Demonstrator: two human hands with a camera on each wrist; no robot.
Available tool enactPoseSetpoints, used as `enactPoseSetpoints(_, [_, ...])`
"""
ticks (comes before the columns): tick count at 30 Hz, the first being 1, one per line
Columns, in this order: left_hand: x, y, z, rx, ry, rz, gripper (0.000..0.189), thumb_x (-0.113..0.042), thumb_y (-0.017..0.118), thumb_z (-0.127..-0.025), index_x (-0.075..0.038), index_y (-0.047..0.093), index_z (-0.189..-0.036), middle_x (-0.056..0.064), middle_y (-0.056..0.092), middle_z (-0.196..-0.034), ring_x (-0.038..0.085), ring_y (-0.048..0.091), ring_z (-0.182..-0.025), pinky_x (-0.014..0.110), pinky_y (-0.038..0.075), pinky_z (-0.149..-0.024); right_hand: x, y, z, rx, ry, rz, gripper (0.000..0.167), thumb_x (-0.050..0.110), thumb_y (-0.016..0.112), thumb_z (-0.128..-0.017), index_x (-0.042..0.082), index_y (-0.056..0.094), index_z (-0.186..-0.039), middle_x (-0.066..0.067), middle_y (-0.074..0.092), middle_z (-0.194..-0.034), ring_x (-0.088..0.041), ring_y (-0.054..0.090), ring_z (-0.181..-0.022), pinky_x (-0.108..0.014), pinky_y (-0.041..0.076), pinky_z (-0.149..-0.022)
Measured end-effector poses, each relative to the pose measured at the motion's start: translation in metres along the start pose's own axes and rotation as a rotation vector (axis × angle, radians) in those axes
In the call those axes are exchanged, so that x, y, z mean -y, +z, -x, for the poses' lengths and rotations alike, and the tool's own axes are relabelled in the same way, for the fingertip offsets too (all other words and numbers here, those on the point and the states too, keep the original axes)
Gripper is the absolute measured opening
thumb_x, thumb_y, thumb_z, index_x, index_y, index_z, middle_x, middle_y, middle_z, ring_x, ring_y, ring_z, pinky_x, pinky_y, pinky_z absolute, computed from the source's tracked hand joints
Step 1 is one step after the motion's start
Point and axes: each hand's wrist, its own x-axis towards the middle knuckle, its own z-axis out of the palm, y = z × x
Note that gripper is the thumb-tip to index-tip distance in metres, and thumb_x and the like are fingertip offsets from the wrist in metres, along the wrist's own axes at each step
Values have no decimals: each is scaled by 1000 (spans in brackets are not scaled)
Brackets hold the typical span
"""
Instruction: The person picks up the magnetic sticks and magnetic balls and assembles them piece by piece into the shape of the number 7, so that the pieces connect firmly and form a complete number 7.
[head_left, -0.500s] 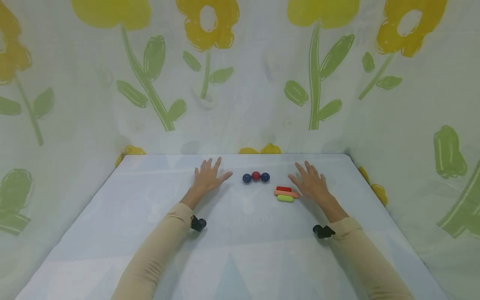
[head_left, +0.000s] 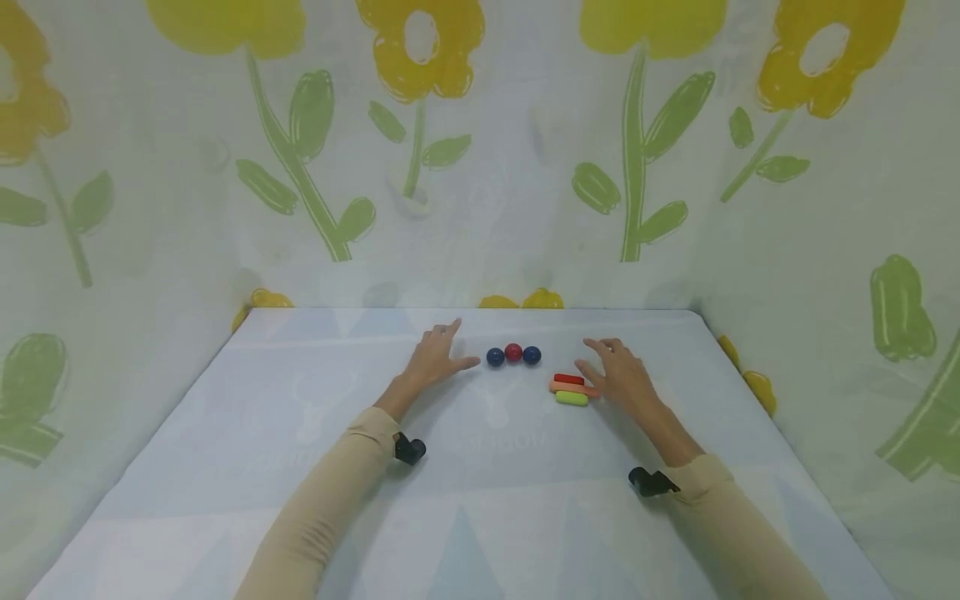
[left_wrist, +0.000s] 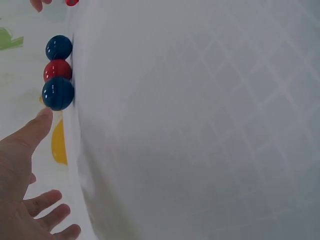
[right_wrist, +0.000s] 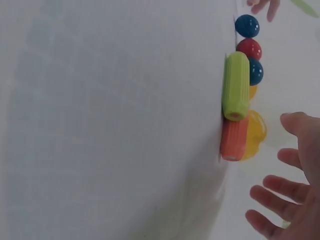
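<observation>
Three shiny balls stand in a row on the white table: a blue ball [head_left: 495,357], a red ball [head_left: 513,352] and a second blue ball [head_left: 532,356]. My left hand [head_left: 432,357] is spread just left of the row, its thumb pointing at the nearest blue ball. Right of the balls and nearer to me lie three sticks side by side: a short red stick [head_left: 569,379], a longer orange stick [head_left: 573,388] and a yellow-green stick [right_wrist: 236,86] with a ridged side. My right hand [head_left: 622,375] hovers at the orange stick's right end, fingers loosely bent, holding nothing.
The white table [head_left: 315,492] meets a cloth backdrop [head_left: 510,208] printed with yellow flowers and green leaves at the back and both sides. A small black wrist camera [head_left: 410,450] sits at the left cuff, and another black camera [head_left: 651,482] at the right.
My left hand has shifted right, closer to the balls. The right hand has drawn slightly toward me, its fingers more bent, now close to the sticks. Balls and sticks keep their places.
</observation>
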Motion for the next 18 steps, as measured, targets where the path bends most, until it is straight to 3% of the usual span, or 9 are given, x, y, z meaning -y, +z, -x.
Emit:
enactPoseSetpoints(4, [-4,3,-2,7,14,38,87,-47,71,-87,-12,29,-154,20,40,-152,38,39,-139,52,36,-113,2,1,4,-29,-43,-22,48,35,64,-94,10,57,-134,-23,54,-131,-38,59,-113,-56,49,-95])
enactPoseSetpoints(10, [-8,8,-7,9,21,118,76,-40,74,-86,-13,41,-149,16,55,-139,32,49,-130,49,41,-109,8,-2,11,-5,-90,-94,36,28,73,-89,10,67,-120,-14,64,-108,-26,62,-89,-36,55,-73])
enactPoseSetpoints(14, [-10,11,-10,9,22,141,70,-37,75,-86,-12,47,-144,14,60,-130,29,54,-123,45,45,-105,14,-3,14,49,-111,-110,29,24,77,-86,10,71,-111,-8,67,-96,-19,59,-80,-28,52,-69])
enactPoseSetpoints(18, [-11,14,-11,13,25,148,66,-36,77,-85,-12,51,-141,12,62,-127,27,55,-119,43,46,-103,18,-2,17,96,-128,-124,21,21,77,-85,10,73,-103,-4,68,-89,-17,57,-79,-28,52,-72])
